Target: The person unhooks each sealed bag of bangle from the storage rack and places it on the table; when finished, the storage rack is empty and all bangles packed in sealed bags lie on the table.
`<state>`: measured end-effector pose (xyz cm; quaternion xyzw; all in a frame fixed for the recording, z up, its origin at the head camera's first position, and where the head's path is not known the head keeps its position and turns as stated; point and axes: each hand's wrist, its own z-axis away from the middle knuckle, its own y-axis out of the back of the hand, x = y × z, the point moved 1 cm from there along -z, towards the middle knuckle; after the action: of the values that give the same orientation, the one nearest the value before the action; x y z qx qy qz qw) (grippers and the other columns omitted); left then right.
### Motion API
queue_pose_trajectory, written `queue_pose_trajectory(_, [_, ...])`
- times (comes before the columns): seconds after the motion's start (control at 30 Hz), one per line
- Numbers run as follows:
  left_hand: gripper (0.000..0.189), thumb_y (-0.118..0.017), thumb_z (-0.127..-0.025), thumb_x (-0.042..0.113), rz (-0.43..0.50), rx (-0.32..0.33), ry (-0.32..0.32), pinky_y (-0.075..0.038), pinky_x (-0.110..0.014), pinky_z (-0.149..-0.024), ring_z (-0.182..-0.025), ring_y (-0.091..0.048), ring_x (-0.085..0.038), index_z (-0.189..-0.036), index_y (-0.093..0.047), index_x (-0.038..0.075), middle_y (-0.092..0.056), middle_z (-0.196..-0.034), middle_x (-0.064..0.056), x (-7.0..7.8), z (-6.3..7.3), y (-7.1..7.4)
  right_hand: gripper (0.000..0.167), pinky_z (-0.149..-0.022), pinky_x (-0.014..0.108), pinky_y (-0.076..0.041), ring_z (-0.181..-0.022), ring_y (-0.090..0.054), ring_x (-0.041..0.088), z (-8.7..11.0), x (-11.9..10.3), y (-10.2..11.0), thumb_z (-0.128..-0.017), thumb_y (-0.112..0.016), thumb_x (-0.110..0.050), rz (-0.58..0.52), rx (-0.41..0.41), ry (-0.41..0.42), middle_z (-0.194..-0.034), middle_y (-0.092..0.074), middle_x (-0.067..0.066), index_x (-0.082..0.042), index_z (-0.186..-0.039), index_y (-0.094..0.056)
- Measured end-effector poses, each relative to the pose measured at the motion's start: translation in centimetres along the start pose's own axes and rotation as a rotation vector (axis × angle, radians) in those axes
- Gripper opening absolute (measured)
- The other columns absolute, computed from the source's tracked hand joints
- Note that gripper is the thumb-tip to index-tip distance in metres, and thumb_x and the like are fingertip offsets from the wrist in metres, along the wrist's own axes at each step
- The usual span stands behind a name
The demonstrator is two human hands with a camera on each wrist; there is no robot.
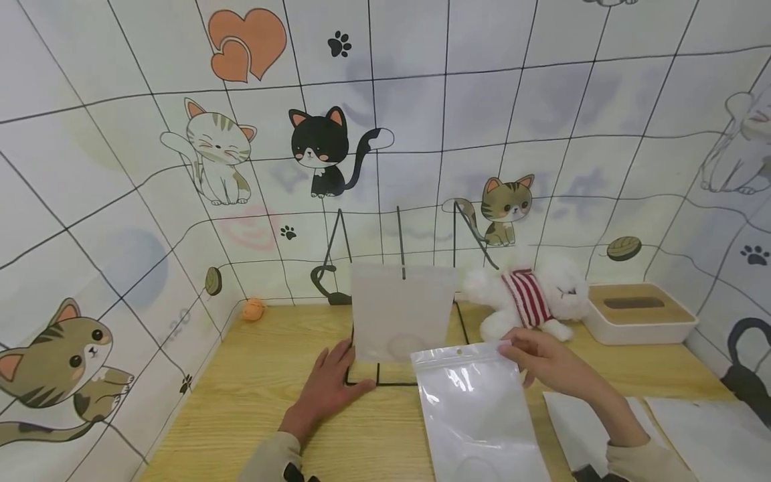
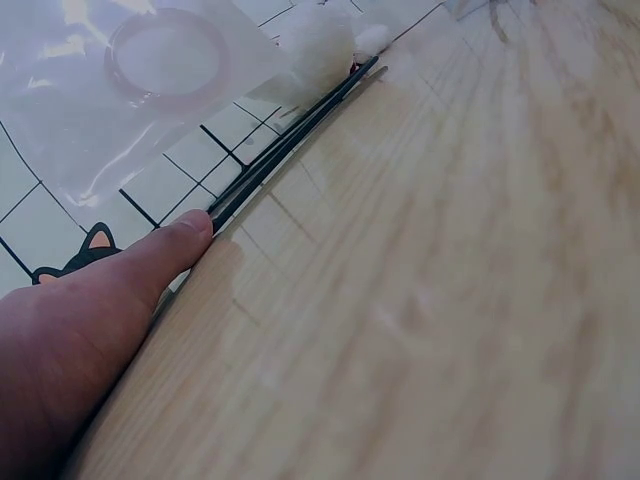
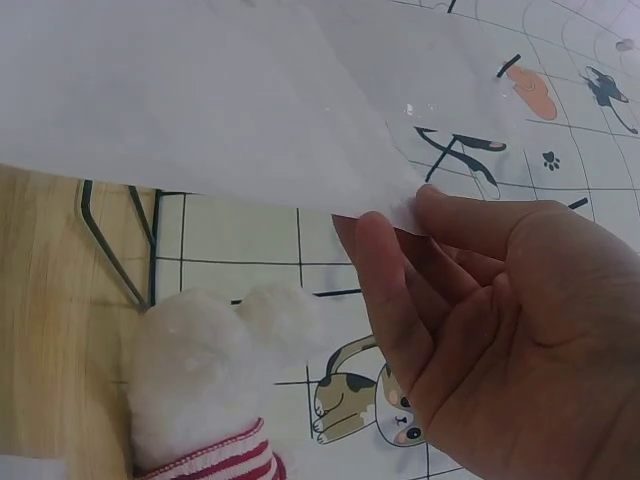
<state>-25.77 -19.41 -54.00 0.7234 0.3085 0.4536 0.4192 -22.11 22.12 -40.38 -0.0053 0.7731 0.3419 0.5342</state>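
Observation:
In the head view, my right hand (image 1: 545, 358) pinches the top right corner of a white zip-lock bag (image 1: 476, 408) between thumb and fingers. The bag hangs tilted toward me in front of a black wire stand (image 1: 397, 384). A similar pale bag (image 1: 400, 308) hangs on the stand's middle prong, with a faint ring shape near its bottom. My left hand (image 1: 328, 385) rests at the left front of the stand's base, fingers extended. The left wrist view shows the left thumb (image 2: 175, 245) touching the black base wire. Up close, the right hand (image 3: 500, 310) grips the bag's edge (image 3: 300, 195).
A white plush toy (image 1: 530, 301) in a red-striped shirt lies right of the stand. Beyond it is a white tissue box (image 1: 641, 331) with a wooden lid. Flat white bags (image 1: 711, 428) lie at the right front. An orange ball (image 1: 253, 309) sits at the back left.

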Motion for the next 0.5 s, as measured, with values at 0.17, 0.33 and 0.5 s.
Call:
queue_pose_trajectory(0.17, [0.089, -0.056, -0.091, 0.067, 0.007, -0.009, 0.008, -0.013, -0.057, -0.124, -0.152, -0.026, -0.031, -0.158, -0.031, 0.014, -0.030, -0.163, -0.010, 0.0, 0.0, 0.0, 0.016, -0.057, 0.034, -0.060, -0.075, -0.059, 0.005, 0.4, 0.2, 0.8, -0.105, -0.052, -0.014, 0.044, -0.033, -0.045, -0.086, -0.064, 0.006, -0.001, -0.105, -0.061])
queue_pose_trajectory(0.33, [0.088, -0.056, -0.091, 0.066, 0.010, -0.007, 0.001, -0.013, -0.058, -0.124, -0.152, -0.027, -0.032, -0.158, -0.030, 0.016, -0.030, -0.163, -0.009, 0.0, 0.0, 0.1, 0.015, -0.057, 0.038, -0.060, -0.074, -0.060, 0.005, 0.7, 1.0, 1.3, -0.105, -0.052, -0.014, 0.033, -0.076, -0.062, -0.082, -0.061, 0.004, -0.001, -0.103, -0.059])
queue_pose_trajectory(0.5, [0.088, -0.057, -0.091, 0.066, 0.000, 0.003, -0.005, -0.014, -0.058, -0.124, -0.151, -0.028, -0.031, -0.158, -0.030, 0.017, -0.032, -0.163, -0.010, 0.0, 0.0, 0.0, 0.014, -0.053, 0.042, -0.060, -0.068, -0.058, 0.007, 0.9, 2.1, 1.4, -0.104, -0.052, -0.011, -0.019, -0.134, -0.072, -0.077, -0.051, 0.001, 0.002, -0.100, -0.056])
